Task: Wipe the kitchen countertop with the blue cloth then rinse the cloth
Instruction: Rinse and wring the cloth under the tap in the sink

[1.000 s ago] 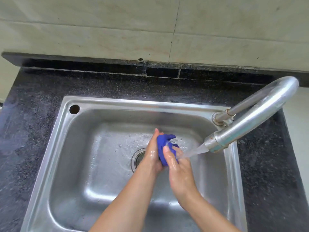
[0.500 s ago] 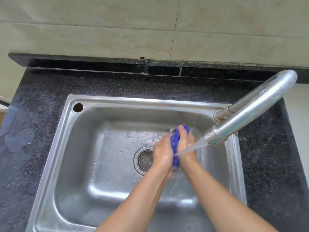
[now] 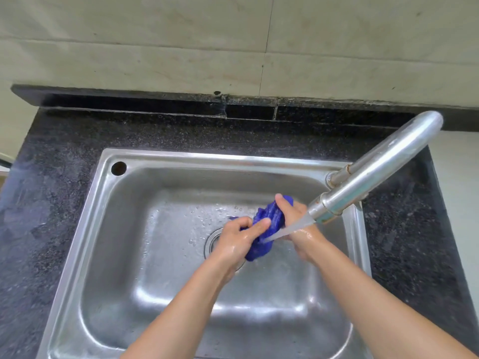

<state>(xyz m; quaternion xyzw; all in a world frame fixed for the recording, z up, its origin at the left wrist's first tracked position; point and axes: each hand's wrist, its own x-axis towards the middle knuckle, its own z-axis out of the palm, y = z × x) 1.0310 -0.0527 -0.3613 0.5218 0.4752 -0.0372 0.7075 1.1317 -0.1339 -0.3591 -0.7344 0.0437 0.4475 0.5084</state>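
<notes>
1. While water runs from the tap (image 3: 375,167), I see both hands over the sink (image 3: 181,158), clamped on the blue cloth (image 3: 268,221).
2. Left hand (image 3: 234,242): the forearm comes up from the bottom middle of the view and the hand sits above the drain (image 3: 213,243). Its fingers are curled round the lower left part of the cloth, and the thumb lies flat across the cloth's front.
3. Right hand (image 3: 294,218): the forearm enters from the lower right, with the wrist bent inward. The fingers are wrapped round the upper end of the cloth and the thumb tip pokes up at the top. I can't see the fingertips behind the fabric.
4. The cloth is bunched into a twisted roll and tilted, with its upper end to the right. It is held between the two hands above the sink floor, just right of the drain. A short tail hangs below the left hand.
5. The water stream (image 3: 287,230) slants down and to the left from the spout, crosses the right wrist and hits the cloth's lower half. Both hands look wet and shiny.
6. Droplets dot the sink floor behind the hands.
7. The tap base stands at the sink's back right corner, and its spout end is just beside the right hand.
8. An overflow hole (image 3: 118,168) sits in the back left corner of the rim.
9. A dark speckled countertop (image 3: 64,182) surrounds the sink, with beige wall tiles (image 3: 155,47) behind it.
</notes>
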